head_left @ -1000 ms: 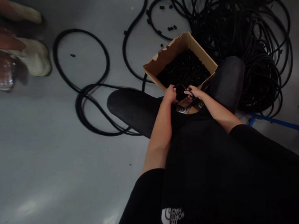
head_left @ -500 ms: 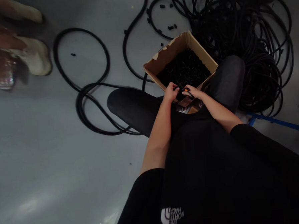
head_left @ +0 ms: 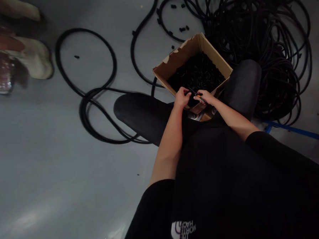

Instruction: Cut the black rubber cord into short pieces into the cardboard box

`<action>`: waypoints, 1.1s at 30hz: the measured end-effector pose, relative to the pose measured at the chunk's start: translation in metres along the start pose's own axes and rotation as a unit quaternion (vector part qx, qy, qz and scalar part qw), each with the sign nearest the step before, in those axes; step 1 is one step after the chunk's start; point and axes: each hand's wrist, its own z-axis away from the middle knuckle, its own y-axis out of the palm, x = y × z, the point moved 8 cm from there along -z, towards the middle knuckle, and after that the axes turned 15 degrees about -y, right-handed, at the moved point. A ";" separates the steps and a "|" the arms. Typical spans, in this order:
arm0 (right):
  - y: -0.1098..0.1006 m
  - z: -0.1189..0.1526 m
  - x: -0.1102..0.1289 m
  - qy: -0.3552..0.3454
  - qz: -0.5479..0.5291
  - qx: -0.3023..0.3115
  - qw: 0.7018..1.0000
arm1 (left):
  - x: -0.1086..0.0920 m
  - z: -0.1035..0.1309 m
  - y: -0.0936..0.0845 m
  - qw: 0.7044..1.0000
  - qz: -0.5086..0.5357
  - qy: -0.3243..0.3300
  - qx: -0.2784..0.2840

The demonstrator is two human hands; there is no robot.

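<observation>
My left hand (head_left: 182,97) is closed in a pinch over the near edge of the cardboard box (head_left: 178,54). Its fingers grip the end of a black hose, mostly hidden by the hand. Close to its right, my right hand (head_left: 206,97) is wrapped round scissors (head_left: 200,95) with orange and black handles. Their dark blades point up and left toward the left fingertips; whether they touch the hose is too small to tell. Many short black cut pieces (head_left: 200,72) lie inside the box, just beyond both hands.
A big tangle of black hose (head_left: 251,32) fills the floor at upper right. Looser hose loops (head_left: 84,29) lie at left, running by my knee. Short black bits are scattered about. Another person's shoe (head_left: 37,58) stands upper left, and blue tape (head_left: 299,129) crosses the floor at right.
Both hands stay almost in place over the box edge. The scissors in my right hand have shifted slightly, their blades at a slightly different angle. The floor view has drifted a little left.
</observation>
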 end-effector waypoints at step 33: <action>-0.007 0.010 0.012 0.028 0.038 0.014 0.999 | 0.011 -0.009 0.020 0.995 -0.037 -0.006 0.096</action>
